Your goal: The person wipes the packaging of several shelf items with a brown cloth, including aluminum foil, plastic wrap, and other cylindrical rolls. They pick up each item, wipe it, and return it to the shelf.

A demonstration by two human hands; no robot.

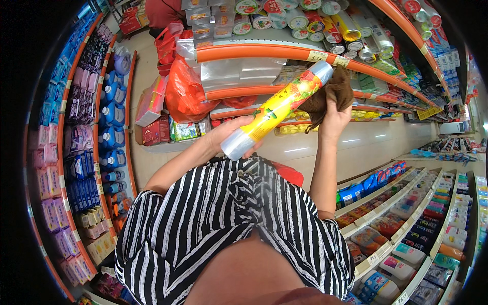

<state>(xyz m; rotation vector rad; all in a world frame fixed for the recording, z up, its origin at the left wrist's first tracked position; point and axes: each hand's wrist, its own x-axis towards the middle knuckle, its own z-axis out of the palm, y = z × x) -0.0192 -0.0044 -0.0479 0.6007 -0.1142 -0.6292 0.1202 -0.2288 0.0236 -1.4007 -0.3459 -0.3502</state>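
My left hand (233, 134) grips the lower end of a roll of plastic wrap or bags (280, 108) with a yellow fruit-printed label. The roll slants up to the right in front of my chest. Bunched in my right hand (335, 114) is a brown cloth (335, 89), close to the roll's upper end; whether it touches the roll is hard to tell. Just beyond them runs the orange front edge of a shelf (259, 51), with similar rolls (345, 28) lying ends-out above it.
A red plastic bag (185, 91) hangs by the shelf's left end, above boxes (156, 127) near the floor. Shelves of blue bottles (114, 114) and packets line the left. Racks of bottles (396, 263) stand at the right. The tiled floor (354, 145) shows between them.
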